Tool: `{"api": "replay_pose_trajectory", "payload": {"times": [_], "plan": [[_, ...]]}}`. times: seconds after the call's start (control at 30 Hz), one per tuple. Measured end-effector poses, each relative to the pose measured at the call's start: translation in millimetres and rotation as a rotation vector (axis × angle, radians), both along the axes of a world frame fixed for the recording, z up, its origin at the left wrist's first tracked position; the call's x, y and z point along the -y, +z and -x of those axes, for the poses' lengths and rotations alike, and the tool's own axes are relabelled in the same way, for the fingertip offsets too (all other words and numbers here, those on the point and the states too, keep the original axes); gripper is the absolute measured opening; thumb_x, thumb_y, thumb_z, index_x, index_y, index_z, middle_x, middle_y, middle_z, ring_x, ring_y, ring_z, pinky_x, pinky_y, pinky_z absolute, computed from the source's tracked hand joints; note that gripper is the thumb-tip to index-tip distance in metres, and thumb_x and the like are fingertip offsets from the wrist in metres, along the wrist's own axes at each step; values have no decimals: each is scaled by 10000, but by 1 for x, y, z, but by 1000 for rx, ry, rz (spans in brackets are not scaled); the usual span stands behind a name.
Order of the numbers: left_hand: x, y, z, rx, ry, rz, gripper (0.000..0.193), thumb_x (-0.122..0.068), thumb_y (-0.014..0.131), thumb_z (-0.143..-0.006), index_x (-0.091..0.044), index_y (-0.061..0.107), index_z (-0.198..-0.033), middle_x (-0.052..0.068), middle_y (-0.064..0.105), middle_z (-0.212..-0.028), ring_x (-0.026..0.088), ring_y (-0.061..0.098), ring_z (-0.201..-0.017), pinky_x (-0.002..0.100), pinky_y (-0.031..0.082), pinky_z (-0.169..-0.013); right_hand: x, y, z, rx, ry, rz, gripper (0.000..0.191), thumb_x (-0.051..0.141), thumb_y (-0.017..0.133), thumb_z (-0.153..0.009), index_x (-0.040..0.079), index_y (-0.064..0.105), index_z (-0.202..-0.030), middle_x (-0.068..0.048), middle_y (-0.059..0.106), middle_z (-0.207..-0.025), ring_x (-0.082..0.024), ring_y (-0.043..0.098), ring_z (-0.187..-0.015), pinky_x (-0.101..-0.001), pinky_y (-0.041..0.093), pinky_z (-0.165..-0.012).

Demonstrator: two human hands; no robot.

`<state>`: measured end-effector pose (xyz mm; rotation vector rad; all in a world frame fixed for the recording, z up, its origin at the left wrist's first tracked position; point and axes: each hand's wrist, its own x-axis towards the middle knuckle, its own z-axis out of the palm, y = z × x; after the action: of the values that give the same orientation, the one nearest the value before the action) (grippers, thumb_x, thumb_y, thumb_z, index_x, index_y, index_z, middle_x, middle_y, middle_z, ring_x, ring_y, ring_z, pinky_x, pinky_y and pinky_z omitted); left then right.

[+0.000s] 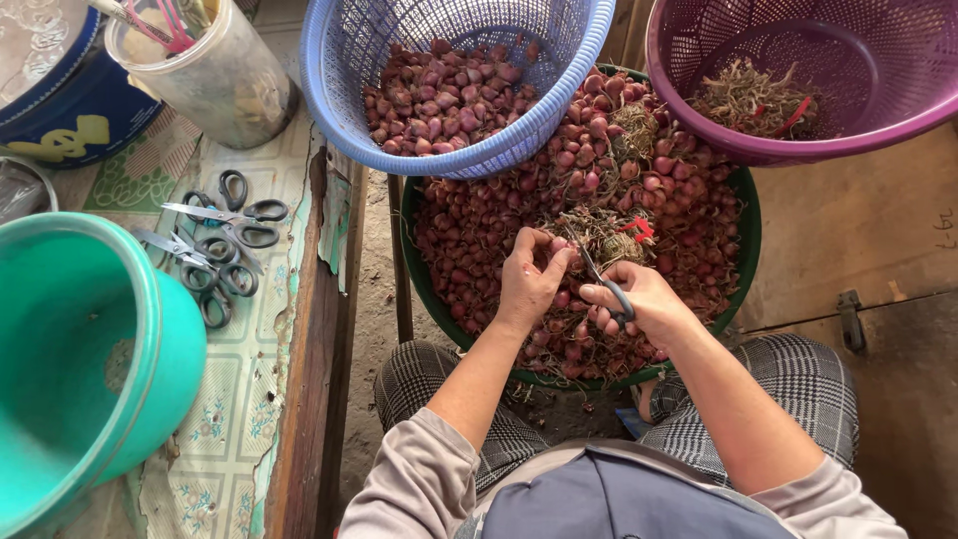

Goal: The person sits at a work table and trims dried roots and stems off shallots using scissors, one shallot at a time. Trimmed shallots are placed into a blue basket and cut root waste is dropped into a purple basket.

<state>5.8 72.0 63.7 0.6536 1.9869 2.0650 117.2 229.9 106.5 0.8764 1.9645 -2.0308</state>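
Shallot [559, 247] sits pinched in the left hand's [526, 282] closed fingertips, just above the heap filling the green basin [746, 215]. Beside it, the right hand [639, 302] has its fingers closed through the handles of grey scissors [602, 279], blades pointing at the shallot. Beyond the basin's far rim sit a blue basket [344, 60] and a purple basket [898, 50].

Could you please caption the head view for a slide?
Left hand holds a shallot while right hand works scissors over a green basin.
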Motion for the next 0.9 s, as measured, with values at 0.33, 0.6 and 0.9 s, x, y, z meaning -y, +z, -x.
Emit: {"api": "replay_pose_trajectory", "payload": {"times": [0.33, 0.6, 0.9], "plan": [[22, -20, 21, 371, 33, -112, 233, -219, 708, -1031, -6, 635, -1094, 86, 611, -881, 187, 503, -722, 346, 404, -619, -12, -15, -19, -118, 55, 1, 536, 330, 862, -740, -12, 590, -1051, -89, 697, -710, -110, 647, -567, -227, 509, -515], [22, -12, 13, -257, -84, 762, 343, -377, 804, -797, -104, 731, -990, 94, 707, -920, 281, 701, -809, 428, 543, -709, -9, -26, -37, -28, 142, 133, 578, 383, 885, -715, 20, 593, -1059, -40, 675, -714, -89, 642, -561, -229, 478, -468], [26, -29, 24, -322, -160, 811, 402, -377, 812, -799, -64, 707, -1029, 138, 718, -953, 344, 690, -886, 459, 531, -744, -11, -29, -44, 109, 210, 16, 566, 413, 856, -702, 50, 585, -1041, -49, 678, -633, -97, 611, -479, -213, 363, -410]]}}
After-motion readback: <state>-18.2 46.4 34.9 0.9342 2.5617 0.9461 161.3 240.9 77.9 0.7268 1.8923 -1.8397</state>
